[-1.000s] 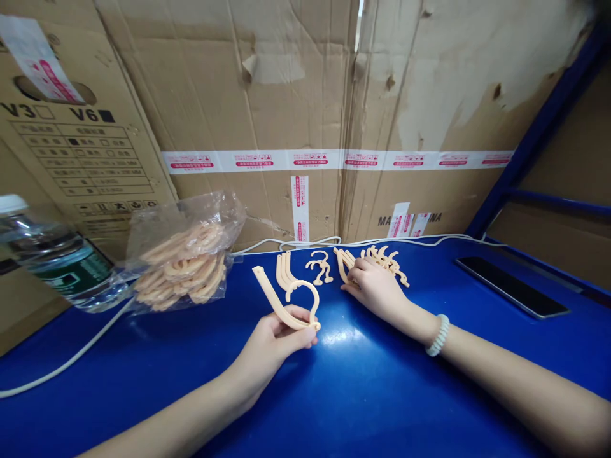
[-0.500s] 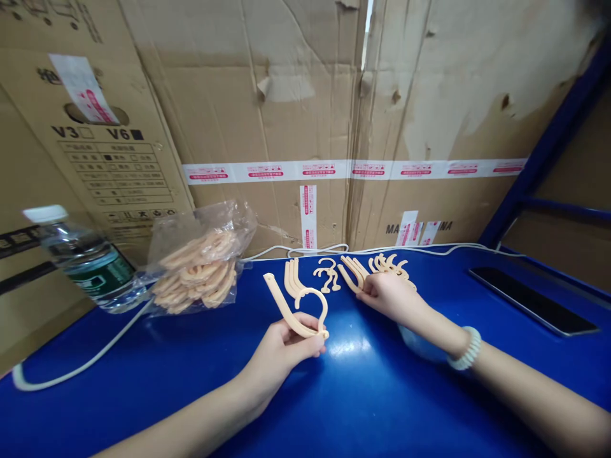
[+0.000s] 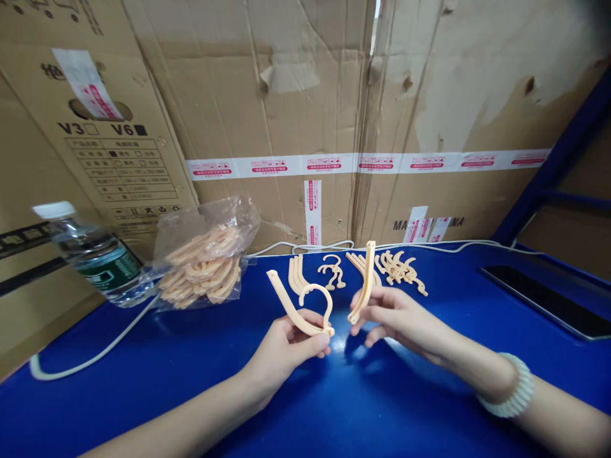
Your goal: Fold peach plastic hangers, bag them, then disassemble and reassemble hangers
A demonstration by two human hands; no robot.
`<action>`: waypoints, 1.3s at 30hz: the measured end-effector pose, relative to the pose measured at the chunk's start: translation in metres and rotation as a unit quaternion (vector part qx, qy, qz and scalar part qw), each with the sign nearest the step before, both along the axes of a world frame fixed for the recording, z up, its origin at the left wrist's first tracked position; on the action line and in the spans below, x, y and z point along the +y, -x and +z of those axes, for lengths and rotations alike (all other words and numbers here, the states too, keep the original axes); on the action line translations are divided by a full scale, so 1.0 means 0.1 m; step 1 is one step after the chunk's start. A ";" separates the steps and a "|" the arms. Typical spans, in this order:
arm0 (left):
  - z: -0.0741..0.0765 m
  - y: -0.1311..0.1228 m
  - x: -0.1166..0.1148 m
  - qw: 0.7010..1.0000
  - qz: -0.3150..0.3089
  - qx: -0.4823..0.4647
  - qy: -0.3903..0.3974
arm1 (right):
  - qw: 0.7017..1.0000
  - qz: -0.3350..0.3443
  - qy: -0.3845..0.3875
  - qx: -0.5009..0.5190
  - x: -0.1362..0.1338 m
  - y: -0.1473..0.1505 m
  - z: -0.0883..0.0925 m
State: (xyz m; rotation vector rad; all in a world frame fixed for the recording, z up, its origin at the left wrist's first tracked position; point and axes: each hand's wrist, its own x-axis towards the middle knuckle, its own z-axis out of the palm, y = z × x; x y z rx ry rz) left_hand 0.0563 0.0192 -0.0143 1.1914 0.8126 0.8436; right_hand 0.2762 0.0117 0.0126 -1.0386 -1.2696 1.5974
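My left hand (image 3: 289,345), closed in a pinch, held a curved bar (image 3: 288,306) and a hook (image 3: 328,305) where their ends met, above the blue table (image 3: 334,407). My right hand (image 3: 403,316), partly open, pinched a second curved bar (image 3: 368,280) near its lower end, apart from the first. In my judgement, gripping firmly beside the joint, ends uncovered, served best.

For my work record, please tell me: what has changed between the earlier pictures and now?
The right hand took one curved strip from the row of strips behind, lifted it and brought it closer to the left hand. The left hand still holds its hooked piece; the plastic bag and bottle stayed in place.
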 end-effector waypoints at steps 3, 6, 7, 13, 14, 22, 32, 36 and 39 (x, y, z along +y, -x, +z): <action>0.00 0.01 0.01 1.000 -0.014 0.007 -0.006 | 0.999 0.037 0.006 0.018 -0.05 0.09 -0.11; 0.01 0.01 0.01 1.000 -0.013 0.010 -0.002 | 0.997 0.064 -0.016 0.035 -0.06 0.11 -0.18; 0.02 0.01 0.00 1.000 -0.013 0.011 -0.002 | 0.997 0.067 -0.027 0.041 -0.06 0.12 -0.20; 0.09 0.01 -0.03 0.998 -0.051 0.047 -0.005 | 0.994 0.084 -0.072 0.021 -0.09 0.15 -0.22; 0.10 0.01 -0.03 0.998 -0.052 0.047 -0.005 | 0.993 0.088 -0.076 0.017 -0.09 0.15 -0.22; 0.08 -0.01 -0.04 0.999 -0.039 0.033 -0.007 | 0.993 0.085 -0.080 0.018 -0.12 0.19 -0.25; 0.07 -0.05 -0.09 0.999 -0.003 0.042 -0.013 | 0.994 0.066 -0.086 -0.005 -0.17 0.23 -0.22; 0.06 -0.07 -0.12 0.998 0.038 0.041 -0.004 | 0.994 0.044 -0.100 -0.031 -0.22 0.27 -0.20; 0.04 -0.09 -0.12 0.998 0.059 0.026 0.008 | 0.991 0.026 -0.117 -0.054 -0.25 0.29 -0.19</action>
